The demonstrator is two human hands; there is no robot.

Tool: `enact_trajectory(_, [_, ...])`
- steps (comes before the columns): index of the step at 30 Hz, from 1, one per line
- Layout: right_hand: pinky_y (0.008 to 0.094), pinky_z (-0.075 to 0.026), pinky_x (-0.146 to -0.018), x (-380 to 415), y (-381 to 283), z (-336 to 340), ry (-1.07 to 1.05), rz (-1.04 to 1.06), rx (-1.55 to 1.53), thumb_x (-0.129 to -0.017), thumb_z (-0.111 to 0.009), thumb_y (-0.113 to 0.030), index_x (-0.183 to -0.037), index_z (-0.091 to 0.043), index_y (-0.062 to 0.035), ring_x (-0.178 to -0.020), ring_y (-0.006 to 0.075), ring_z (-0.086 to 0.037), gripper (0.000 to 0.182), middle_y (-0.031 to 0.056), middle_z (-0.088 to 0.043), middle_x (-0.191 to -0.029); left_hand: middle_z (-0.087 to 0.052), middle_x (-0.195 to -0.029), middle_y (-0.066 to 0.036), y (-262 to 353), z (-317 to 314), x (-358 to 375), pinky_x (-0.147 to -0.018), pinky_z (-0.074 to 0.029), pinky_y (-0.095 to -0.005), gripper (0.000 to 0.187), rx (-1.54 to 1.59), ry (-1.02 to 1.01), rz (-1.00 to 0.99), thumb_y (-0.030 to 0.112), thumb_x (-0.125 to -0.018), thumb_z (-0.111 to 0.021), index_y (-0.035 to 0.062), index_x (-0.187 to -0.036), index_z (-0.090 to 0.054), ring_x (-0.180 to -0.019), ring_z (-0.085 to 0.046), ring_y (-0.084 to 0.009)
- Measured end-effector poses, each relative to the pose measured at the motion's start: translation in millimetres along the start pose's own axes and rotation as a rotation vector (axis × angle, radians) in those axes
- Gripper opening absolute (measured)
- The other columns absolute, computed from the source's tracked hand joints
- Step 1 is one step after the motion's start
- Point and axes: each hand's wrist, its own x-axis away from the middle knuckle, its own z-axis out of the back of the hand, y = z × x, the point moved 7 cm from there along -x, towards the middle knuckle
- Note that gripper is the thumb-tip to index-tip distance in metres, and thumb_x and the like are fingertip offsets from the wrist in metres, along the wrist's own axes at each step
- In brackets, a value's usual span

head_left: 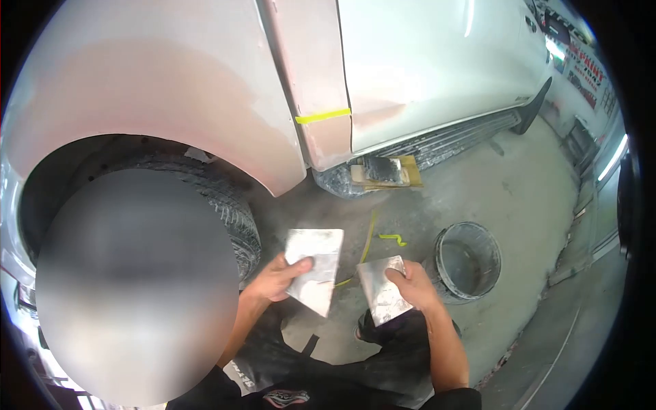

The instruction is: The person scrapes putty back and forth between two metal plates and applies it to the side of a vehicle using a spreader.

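Observation:
My left hand (277,280) grips a flat, silvery rectangular plate (318,266), thumb on its upper face and fingers beneath. In my right hand (415,287) is a smaller silvery plate (377,295) with dull smears, pinched at its right edge. A narrow gap separates the two plates, both held above the floor in front of my knees. Beyond them stands a white vehicle with a pinkish, patchy fender (171,75) and a door (430,61). A strip of yellow tape (323,116) crosses the panel between these.
A bucket (441,266) stands on the floor to the right of my right hand. Boards with a dark pad (384,171) rest at the running board's (465,140) front end. Yellow-green tape (393,238) lies on the floor. A blurred oval covers part of the tyre (239,229).

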Motion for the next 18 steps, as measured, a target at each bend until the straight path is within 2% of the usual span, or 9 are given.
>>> enact_trajectory(2, [0.0313,-0.05,-0.076,7,2,16,0.229,0.148,0.218,-0.096,-0.058,-0.013,-0.111,-0.065,0.0035,-0.082,0.0151,-0.063,0.023,0.0094,-0.07,-0.09,-0.068,-0.116,-0.009,28,-10,5,-0.091,-0.053,-0.0338,0.039,0.055,-0.09,-0.058,0.021,-0.098,-0.065,-0.0022,-0.128,-0.058,-0.103,-0.065,-0.0159])
enact_trajectory(4, [0.032,-0.05,-0.074,22,-33,12,0.394,0.299,0.252,-0.095,-0.059,-0.016,-0.112,-0.064,0.0025,-0.08,0.0198,-0.066,0.025,0.0167,-0.069,-0.084,-0.068,-0.113,-0.008,31,-2,-8,-0.089,-0.053,-0.0336,0.038,-0.076,0.017,-0.112,0.022,-0.098,-0.065,-0.0021,-0.126,-0.06,-0.101,-0.064,-0.0143])
enact_trajectory(5, [0.0355,-0.053,-0.076,25,-40,4,0.401,0.334,0.227,-0.092,-0.057,-0.009,-0.112,-0.066,-0.0013,-0.08,0.0253,-0.067,0.023,0.0176,-0.068,-0.088,-0.068,-0.112,-0.008,29,2,-14,-0.088,-0.053,-0.0335,0.037,-0.137,0.076,-0.137,0.022,-0.098,-0.064,-0.002,-0.125,-0.06,-0.101,-0.064,-0.0134])
enact_trajectory(8, [0.0411,-0.055,-0.075,47,-98,-56,0.285,0.843,0.749,-0.086,-0.058,-0.005,-0.11,-0.067,-0.0029,-0.082,0.0306,-0.067,0.025,0.0162,-0.067,-0.09,-0.069,-0.106,-0.006,6,28,-25,-0.084,-0.055,-0.0336,0.027,-0.199,0.354,-0.262,0.022,-0.099,-0.063,-0.0003,-0.115,-0.065,-0.095,-0.065,-0.0129])
enact_trajectory(10, [0.042,-0.053,-0.073,35,-85,-63,0.185,0.799,1.025,-0.087,-0.06,-0.004,-0.109,-0.067,-0.0017,-0.076,0.0348,-0.062,0.024,0.0159,-0.065,-0.092,-0.069,-0.105,-0.006,16,34,-21,-0.085,-0.055,-0.0354,0.025,0.235,0.323,-0.295,0.022,-0.099,-0.062,0.0011,-0.113,-0.065,-0.097,-0.066,-0.0154])
enact_trajectory(11, [0.0425,-0.052,-0.072,26,-75,-65,0.139,0.771,1.16,-0.087,-0.06,-0.004,-0.109,-0.068,-0.0012,-0.073,0.0368,-0.06,0.023,0.0158,-0.064,-0.092,-0.069,-0.106,-0.006,31,35,-12,-0.085,-0.056,-0.0364,0.024,0.258,0.343,-0.331,0.022,-0.099,-0.062,0.0025,-0.114,-0.064,-0.099,-0.066,-0.0173])
enact_trajectory(14, [0.0453,-0.052,-0.067,-16,-65,-33,0.28,0.638,0.911,-0.087,-0.061,-0.011,-0.1,-0.067,-0.0002,-0.079,0.039,-0.064,0.018,0.0204,-0.065,-0.09,-0.069,-0.108,-0.006,34,43,-10,-0.085,-0.054,-0.0346,0.027,0.268,0.361,-0.32,0.021,-0.099,-0.063,0.0011,-0.117,-0.064,-0.098,-0.066,-0.0163])
enact_trajectory(16, [0.0465,-0.049,-0.064,-53,-82,-5,0.47,0.298,0.76,-0.093,-0.06,-0.017,-0.093,-0.063,0.0033,-0.075,0.0449,-0.062,0.02,0.0252,-0.064,-0.083,-0.069,-0.108,-0.006,8,63,-23,-0.084,-0.052,-0.0323,0.029,0.133,0.36,-0.273,0.022,-0.098,-0.065,-0.0012,-0.114,-0.065,-0.095,-0.065,-0.0147])
enact_trajectory(18, [0.0485,-0.046,-0.062,-80,-128,0,0.626,0.5,0.488,-0.096,-0.059,-0.02,-0.089,-0.06,0.0059,-0.071,0.0494,-0.059,0.027,0.0284,-0.061,-0.076,-0.069,-0.108,-0.007,-5,76,-35,-0.082,-0.05,-0.0302,0.031,0.081,0.369,-0.229,0.024,-0.097,-0.066,-0.0032,-0.111,-0.066,-0.094,-0.063,-0.0133])
